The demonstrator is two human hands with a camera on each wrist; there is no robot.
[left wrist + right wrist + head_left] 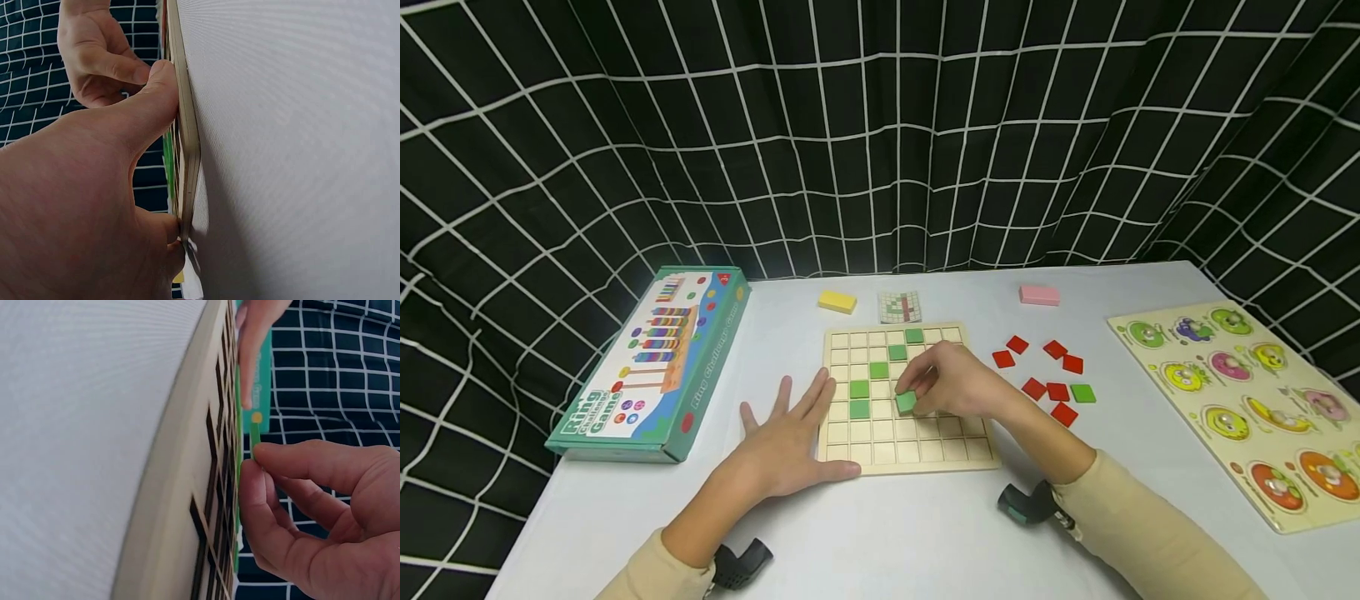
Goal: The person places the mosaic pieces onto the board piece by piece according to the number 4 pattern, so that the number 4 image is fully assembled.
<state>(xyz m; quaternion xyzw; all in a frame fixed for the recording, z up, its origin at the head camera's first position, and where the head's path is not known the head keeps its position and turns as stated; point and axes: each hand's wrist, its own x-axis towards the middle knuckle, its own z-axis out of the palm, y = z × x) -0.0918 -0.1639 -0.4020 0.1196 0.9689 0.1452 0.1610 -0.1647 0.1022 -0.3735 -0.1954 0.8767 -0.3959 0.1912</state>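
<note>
Head view: the right hand (953, 379) is pinching a green tile (906, 402) just above the grid board (883, 452), while the left hand (786, 454), fingers spread, is resting against the board's left side; a loosening pinch would be risking a crooked drop.

A black cloth (880, 150) printed with thin white grid lines hangs behind the white desk (925, 533) and round both sides, filling the background. At the far side it hangs in shallow vertical folds, and its lines bend into waves; toward the left and right corners it slants in soft creases. Its lower part meets the desk's far edge. The desk's top is pale and smooth from above, while both wrist views show a fine woven texture. Light falls broadly over the desk, with a soft grey shadow in the left wrist view.
</note>
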